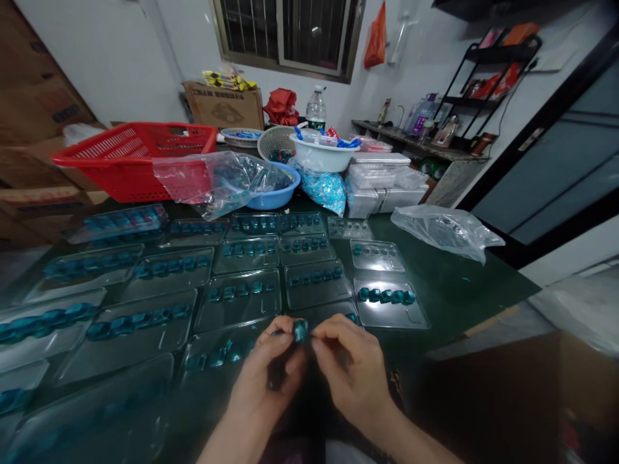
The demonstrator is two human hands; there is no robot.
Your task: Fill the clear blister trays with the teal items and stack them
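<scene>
My left hand and my right hand meet over the near edge of a dark green table. Together their fingertips pinch one small teal piece. Both hands are closed round it. Just beyond them lie several clear plastic trays, each holding a row of the same teal pieces. A tray to the right of my hands holds several teal pieces. The tray right under my hands is partly hidden.
A red basket, a blue bowl under a clear bag, a white bowl and stacked clear boxes stand at the back. Another clear bag lies at right. A cardboard box sits near right.
</scene>
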